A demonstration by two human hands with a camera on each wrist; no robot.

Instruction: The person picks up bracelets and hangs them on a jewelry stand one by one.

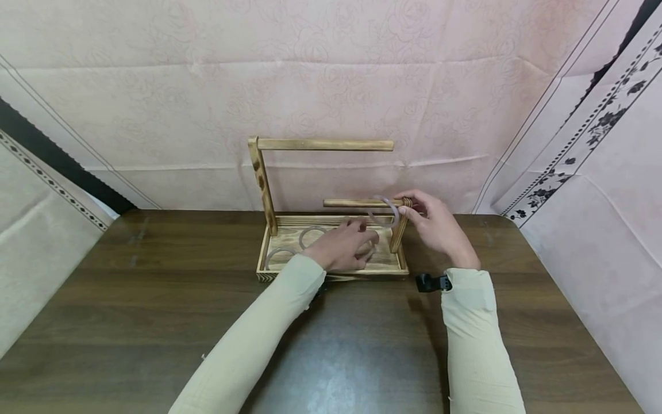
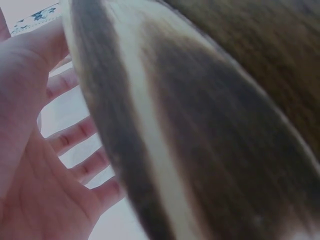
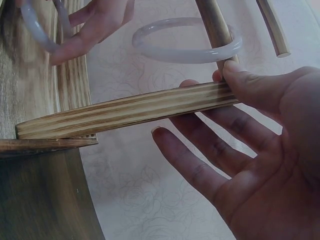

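A wooden display stand has a tray base (image 1: 262, 253) and two posts with horizontal bars. My right hand (image 1: 437, 227) grips the top of the short right post (image 3: 150, 107), thumb near where the lower bar (image 1: 351, 203) joins it. A pale translucent bangle (image 3: 187, 55) hangs around that bar, close to the post. Over the tray, my left hand (image 1: 341, 244) pinches another bangle (image 3: 39, 32) with its fingertips. Two more bangles lie in the tray's left part, one at the front (image 1: 279, 249) and one behind (image 1: 312, 228). The tray wall (image 2: 200, 125) blocks much of the left wrist view.
The taller left post (image 1: 262, 184) carries an upper bar (image 1: 326, 145) whose right end is free. Under the stand is a dark brown wooden table (image 1: 155, 299). Pale patterned cloth (image 1: 310, 86) hangs behind and at both sides.
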